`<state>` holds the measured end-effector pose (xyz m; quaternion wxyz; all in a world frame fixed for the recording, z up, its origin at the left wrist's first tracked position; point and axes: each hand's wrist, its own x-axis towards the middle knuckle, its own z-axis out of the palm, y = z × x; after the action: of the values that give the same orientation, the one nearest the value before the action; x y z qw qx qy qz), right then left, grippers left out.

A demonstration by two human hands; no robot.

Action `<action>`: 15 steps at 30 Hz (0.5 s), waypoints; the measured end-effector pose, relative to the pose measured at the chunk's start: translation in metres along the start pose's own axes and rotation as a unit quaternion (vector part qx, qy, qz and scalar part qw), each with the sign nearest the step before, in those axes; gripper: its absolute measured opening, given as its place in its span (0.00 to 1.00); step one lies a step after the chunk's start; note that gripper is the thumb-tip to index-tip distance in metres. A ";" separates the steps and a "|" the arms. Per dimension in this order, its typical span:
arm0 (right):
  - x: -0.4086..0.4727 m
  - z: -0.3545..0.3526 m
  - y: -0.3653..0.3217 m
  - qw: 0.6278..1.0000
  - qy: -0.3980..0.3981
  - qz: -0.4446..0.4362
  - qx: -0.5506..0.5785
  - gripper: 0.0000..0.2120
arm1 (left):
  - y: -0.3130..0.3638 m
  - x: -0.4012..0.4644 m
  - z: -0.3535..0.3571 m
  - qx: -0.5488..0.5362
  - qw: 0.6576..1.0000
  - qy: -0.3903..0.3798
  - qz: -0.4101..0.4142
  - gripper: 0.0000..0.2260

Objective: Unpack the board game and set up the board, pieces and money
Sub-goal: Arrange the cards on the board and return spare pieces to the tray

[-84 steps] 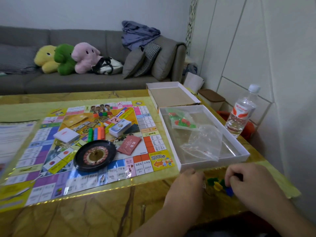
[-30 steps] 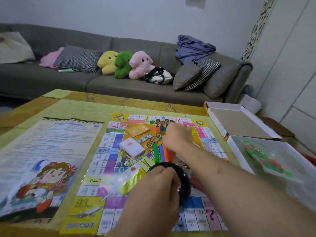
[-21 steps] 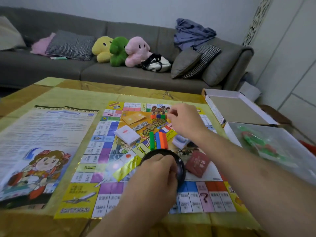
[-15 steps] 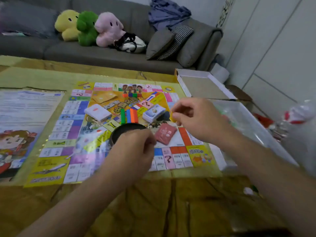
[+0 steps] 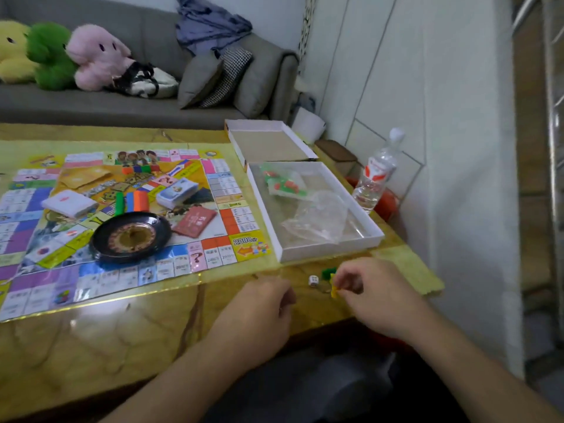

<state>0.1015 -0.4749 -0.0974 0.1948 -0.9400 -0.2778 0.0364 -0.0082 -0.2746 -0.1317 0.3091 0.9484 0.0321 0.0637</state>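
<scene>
pinching one yellow piece (image 5: 335, 290) between curled fingertips, the right hand (image 5: 374, 296) rests near the table's near right edge. one white die (image 5: 313, 280) and one green piece (image 5: 328, 272) lie just left of it. the left hand (image 5: 265, 309), loosely curled and holding nothing, rests near the board (image 5: 122, 221), further left.

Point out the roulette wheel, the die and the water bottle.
roulette wheel (image 5: 130, 236): head view, on its brown centre dish.
die (image 5: 313, 280): head view, on its white front face.
water bottle (image 5: 377, 175): head view, on its red and white label.
</scene>
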 end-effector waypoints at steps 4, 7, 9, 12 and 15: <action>-0.007 0.019 0.004 0.995 -0.019 -0.024 -0.092 0.10 | 0.025 0.012 0.013 0.013 1.000 -0.025 0.008 0.08; 0.000 0.022 0.008 0.994 0.001 -0.025 -0.107 0.10 | 0.033 0.016 0.014 0.010 1.000 -0.028 0.006 0.09; 0.000 0.020 0.006 0.995 0.021 -0.025 -0.099 0.08 | 0.032 0.017 0.010 0.008 1.000 -0.027 0.006 0.09; -0.004 0.019 -0.001 0.994 0.073 -0.046 -0.060 0.08 | 0.026 0.016 -0.005 0.005 1.000 -0.012 -0.002 0.09; -0.008 0.019 -0.009 0.993 0.103 -0.060 -0.014 0.11 | 0.012 0.011 -0.024 -0.003 1.000 0.018 -0.022 0.08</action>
<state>0.0870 -0.4658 -0.1118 0.2108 -0.9231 -0.3125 -0.0758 0.0000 -0.2696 -0.1042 0.3131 0.9451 0.0580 0.0736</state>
